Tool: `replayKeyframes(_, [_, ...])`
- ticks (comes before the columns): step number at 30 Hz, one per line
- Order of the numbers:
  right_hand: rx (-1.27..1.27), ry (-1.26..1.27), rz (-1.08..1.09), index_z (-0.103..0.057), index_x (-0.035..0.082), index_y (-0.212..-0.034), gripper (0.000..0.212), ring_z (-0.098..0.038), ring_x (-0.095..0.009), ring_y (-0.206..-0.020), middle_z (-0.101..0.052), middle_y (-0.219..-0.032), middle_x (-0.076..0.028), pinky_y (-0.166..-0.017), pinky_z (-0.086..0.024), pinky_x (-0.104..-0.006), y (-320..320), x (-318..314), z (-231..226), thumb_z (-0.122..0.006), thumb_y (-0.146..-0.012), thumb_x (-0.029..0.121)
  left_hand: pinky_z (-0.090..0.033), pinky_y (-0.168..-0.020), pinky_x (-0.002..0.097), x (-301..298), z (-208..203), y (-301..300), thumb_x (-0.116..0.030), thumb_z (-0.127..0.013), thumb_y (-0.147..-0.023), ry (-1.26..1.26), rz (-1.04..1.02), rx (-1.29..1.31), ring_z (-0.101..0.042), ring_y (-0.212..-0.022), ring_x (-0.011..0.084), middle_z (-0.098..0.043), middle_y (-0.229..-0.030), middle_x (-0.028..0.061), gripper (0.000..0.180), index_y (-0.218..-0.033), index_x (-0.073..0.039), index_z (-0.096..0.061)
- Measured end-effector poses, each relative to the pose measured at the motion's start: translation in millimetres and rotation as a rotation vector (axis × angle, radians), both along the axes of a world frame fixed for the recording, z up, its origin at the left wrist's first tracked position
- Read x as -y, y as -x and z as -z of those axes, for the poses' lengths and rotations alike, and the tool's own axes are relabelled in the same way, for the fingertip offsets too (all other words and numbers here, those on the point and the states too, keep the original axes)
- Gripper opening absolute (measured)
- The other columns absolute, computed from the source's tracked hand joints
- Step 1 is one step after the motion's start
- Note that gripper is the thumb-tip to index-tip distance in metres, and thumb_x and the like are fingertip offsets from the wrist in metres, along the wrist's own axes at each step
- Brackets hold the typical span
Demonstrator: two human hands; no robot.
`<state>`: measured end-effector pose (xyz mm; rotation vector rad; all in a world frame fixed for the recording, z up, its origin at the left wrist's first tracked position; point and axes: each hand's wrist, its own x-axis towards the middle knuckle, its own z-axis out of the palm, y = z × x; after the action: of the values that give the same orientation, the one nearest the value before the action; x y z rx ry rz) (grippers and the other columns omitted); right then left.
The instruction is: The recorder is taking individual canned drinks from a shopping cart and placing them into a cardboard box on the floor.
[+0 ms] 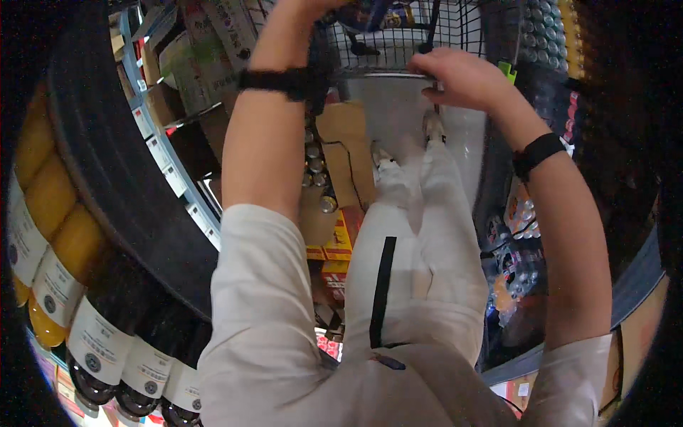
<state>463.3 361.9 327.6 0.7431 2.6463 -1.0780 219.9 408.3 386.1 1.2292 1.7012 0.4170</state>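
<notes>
My left hand (pixel 313 6) reaches to the top edge of the head view, where most of its fingers are cut off. Beside it, dark blue packages (pixel 370 16) lie in a black wire shopping cart (pixel 466 32). I cannot make out whether that hand holds one. My right hand (pixel 466 77) is at the near rim of the cart, to the right. Its fingers are bent and apart, with nothing visible between them. Whether its fingertips touch the rim is unclear.
Shelves with price labels (pixel 160 153) curve along the left, and large bottles (pixel 107 341) stand at lower left. Cardboard (pixel 341 135), cans (pixel 316 165) and red-yellow boxes (pixel 338 238) are left of my legs. Stacked cans (pixel 542 32) and plastic-wrapped packs (pixel 516 274) are on the right.
</notes>
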Motion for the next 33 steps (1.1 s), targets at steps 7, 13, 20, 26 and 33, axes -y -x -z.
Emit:
replayKeyframes(7, [-0.016,-0.076,-0.047,-0.059,0.009,-0.118,0.040,-0.064,-0.036,-0.098,-0.066,-0.104,-0.015,-0.087,-0.054,-0.0438,-2,8,2,-0.073,-0.081,0.013,-0.053,-0.087,0.0353,165,-38,39,-0.016,-0.074,-0.076,-0.444,-0.701,0.346,-0.067,-0.094,0.0222,-0.068,-0.102,0.0092,0.044,-0.116,-0.005,-0.060])
replayKeyframes(13, [-0.052,-0.069,-0.036,-0.057,0.008,-0.120,0.042,-0.066,-0.035,-0.101,-0.067,-0.109,-0.016,-0.088,-0.054,-0.0435,1,1,4,-0.074,-0.081,0.012,-0.047,-0.103,0.0462,297,0,30,-0.020,-0.075,-0.078,-0.584,-1.046,0.650,-0.063,-0.109,0.0279,-0.064,-0.116,0.0141,0.055,-0.126,-0.001,-0.055])
replayKeyframes(20, [0.083,-0.057,-0.081,-0.062,0.003,-0.111,0.041,-0.067,-0.037,-0.090,-0.068,-0.096,-0.019,-0.078,-0.054,-0.0456,11,-12,-16,-0.074,-0.084,0.031,-0.046,-0.104,0.0476,407,61,12,-0.046,-0.066,-0.091,-0.462,-1.730,0.586,-0.056,-0.118,0.0308,-0.056,-0.128,0.0148,0.065,-0.138,-0.005,-0.045])
replayKeyframes(26, [0.219,-0.015,-0.030,-0.060,0.004,-0.117,0.044,-0.067,-0.036,-0.093,-0.068,-0.100,-0.018,-0.081,-0.054,-0.0448,3,-11,-25,-0.076,-0.080,0.022,-0.050,-0.096,0.0422,485,138,14,-0.027,-0.081,-0.079,-0.028,-1.726,-0.117,-0.058,-0.110,0.0306,-0.058,-0.124,0.0146,0.070,-0.135,-0.001,-0.047])
replayKeyframes(33, [0.153,-0.053,-0.071,-0.060,0.003,-0.115,0.044,-0.067,-0.036,-0.091,-0.067,-0.097,-0.018,-0.079,-0.054,-0.0449,5,-13,-15,-0.077,-0.080,0.023,-0.049,-0.093,0.0422,553,219,28,-0.034,-0.085,-0.072,0.174,-1.211,-0.689,-0.061,-0.105,0.0340,-0.062,-0.115,0.0195,0.066,-0.119,0.002,-0.057])
